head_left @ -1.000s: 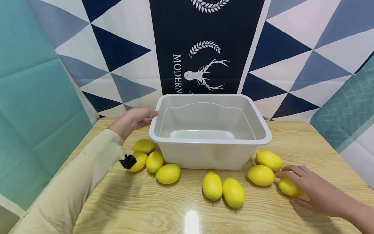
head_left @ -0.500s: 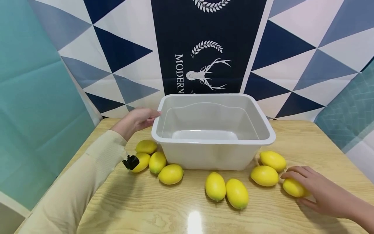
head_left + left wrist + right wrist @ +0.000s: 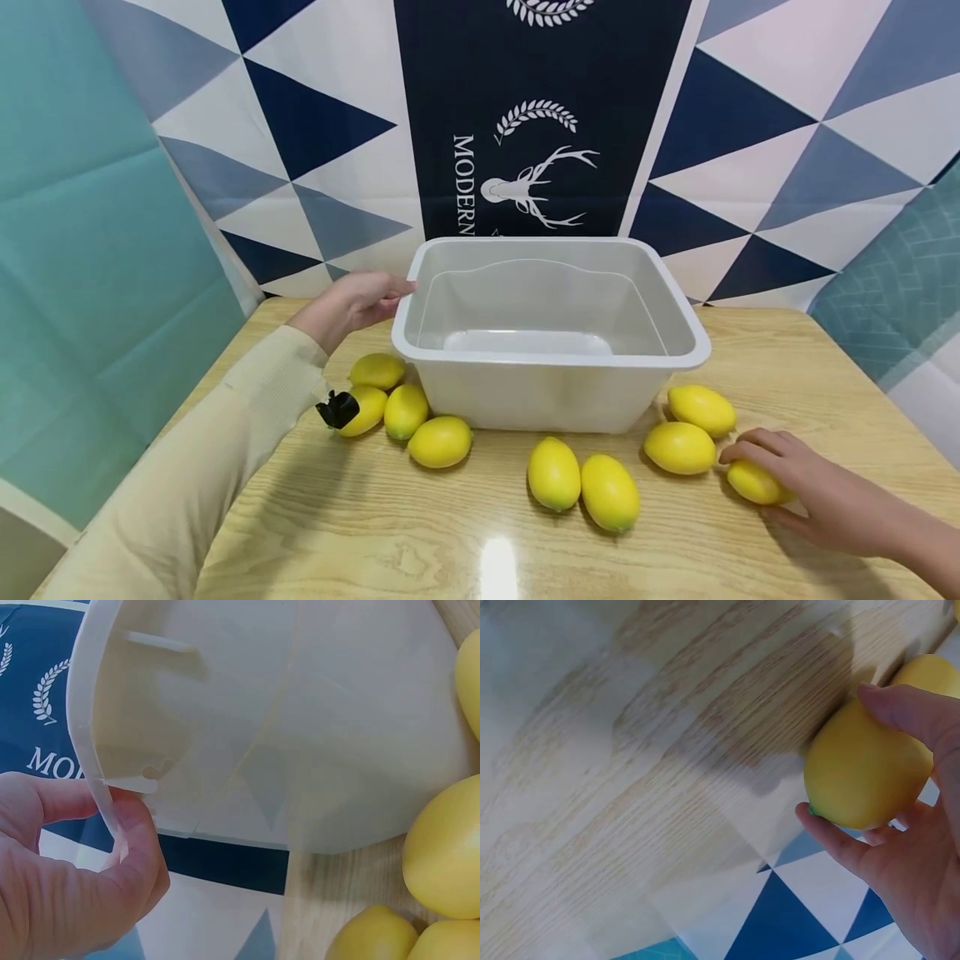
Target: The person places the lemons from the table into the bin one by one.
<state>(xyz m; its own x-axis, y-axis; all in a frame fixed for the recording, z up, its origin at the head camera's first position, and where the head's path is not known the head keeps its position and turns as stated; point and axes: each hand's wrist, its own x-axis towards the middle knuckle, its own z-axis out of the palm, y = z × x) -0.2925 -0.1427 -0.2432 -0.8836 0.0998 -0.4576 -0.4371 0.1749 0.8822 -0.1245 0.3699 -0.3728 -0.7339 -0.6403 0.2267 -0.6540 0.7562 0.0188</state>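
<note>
A whitish plastic bin [image 3: 525, 396] stands on the wooden table, and its visible inside holds nothing. My left hand [image 3: 358, 304] pinches the bin's left rim between thumb and fingers; the left wrist view shows the grip [image 3: 97, 862] close up. At the right, my right hand [image 3: 813, 492] has its fingers curled round a lemon [image 3: 753, 483] that lies on the table. In the right wrist view, the thumb and fingers lie on opposite sides of that lemon [image 3: 866, 769]. Two more lemons [image 3: 678, 448] lie just left of it, near the bin's right corner.
Two lemons [image 3: 555, 475] lie side by side in front of the bin. Several more lemons [image 3: 405, 411] cluster at its left front corner. A patterned cloth backdrop [image 3: 330, 125] hangs close behind the bin. The wooden table [image 3: 360, 533] extends toward the front.
The whole scene has shifted slightly rightward as the head view turned. Both hands keep their places on the bin rim and the lemon.
</note>
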